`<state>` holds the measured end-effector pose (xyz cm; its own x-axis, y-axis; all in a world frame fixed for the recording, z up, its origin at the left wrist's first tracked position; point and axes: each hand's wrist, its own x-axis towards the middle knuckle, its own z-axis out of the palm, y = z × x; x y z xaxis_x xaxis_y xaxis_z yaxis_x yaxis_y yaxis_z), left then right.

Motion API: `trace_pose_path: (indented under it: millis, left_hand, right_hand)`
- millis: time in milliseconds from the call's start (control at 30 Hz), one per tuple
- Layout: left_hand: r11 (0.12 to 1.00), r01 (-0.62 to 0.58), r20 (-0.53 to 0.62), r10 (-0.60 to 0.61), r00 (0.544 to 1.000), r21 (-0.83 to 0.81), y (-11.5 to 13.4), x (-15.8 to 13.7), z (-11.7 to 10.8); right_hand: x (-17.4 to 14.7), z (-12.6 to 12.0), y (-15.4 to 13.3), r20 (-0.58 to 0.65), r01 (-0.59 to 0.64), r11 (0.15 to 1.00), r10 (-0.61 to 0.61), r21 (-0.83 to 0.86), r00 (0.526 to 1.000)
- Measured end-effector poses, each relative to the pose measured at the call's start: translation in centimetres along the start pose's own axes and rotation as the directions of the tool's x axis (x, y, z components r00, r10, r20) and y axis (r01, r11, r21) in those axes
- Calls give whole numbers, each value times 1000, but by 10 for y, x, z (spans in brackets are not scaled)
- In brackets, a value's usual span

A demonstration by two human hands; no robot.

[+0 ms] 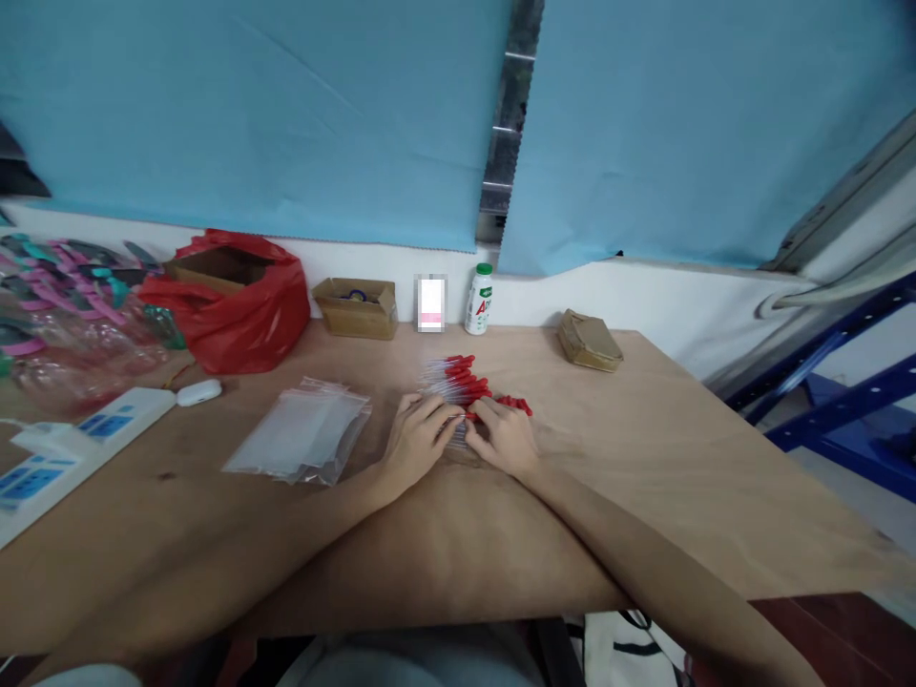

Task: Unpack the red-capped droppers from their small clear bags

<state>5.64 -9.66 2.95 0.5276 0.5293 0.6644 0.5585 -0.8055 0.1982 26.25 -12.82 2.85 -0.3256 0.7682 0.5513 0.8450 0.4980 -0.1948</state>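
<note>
A pile of small screwdrivers (pixel 458 377) lies on the wooden table, their red handles to the right and thin pale shafts to the left. My left hand (pixel 422 439) is at the near left side of the pile, fingers bent, with the fingertips closed at a red-handled piece. From the right, my right hand (pixel 505 437) curls over the red handles, thumb and fingers closed at the same spot. The two sets of fingertips nearly meet. Several pieces are partly hidden beneath my hands. Left of them lies a stack of clear zip bags (pixel 301 434).
At the back stand a red plastic bag (pixel 268 324) around a carton, an open cardboard box (pixel 358 310), a white bottle (pixel 479 303) and a small brown box (pixel 591 341). On the left are a power strip (pixel 78 453) and several clear plastic bottles (pixel 78 358).
</note>
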Motion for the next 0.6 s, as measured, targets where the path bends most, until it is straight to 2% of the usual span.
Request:
trace_pose_path:
  millis: [400,600]
  left_hand:
    - [996,54,8,-53,999,-74,-7,0,0]
    - [991,87,12,-86,996,-98,-11,-1,-1]
  right_hand:
    - [3,3,-6,65,-112,985,104,133,992]
    - [13,4,-14,31,-125,991,124,54,992]
